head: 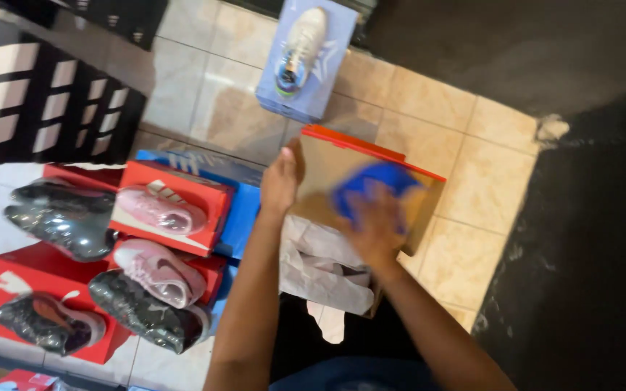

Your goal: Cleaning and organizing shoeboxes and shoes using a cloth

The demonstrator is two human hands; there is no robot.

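Head view. An open orange-red cardboard shoebox [393, 156] rests at the person's knees on the tan tiled floor [465, 145], its lid tilted back, probably to expose the interior. The left hand [281, 181] steadies the box's left edge, fingers pressed together and flat. The right hand [375, 226], motion-blurred, lies over a blue object [372, 182] inside; its finger state cannot be told. Crumpled white tissue paper [324, 264] spills over the near edge. Shoes on red boxes [175, 206] line the floor's left side.
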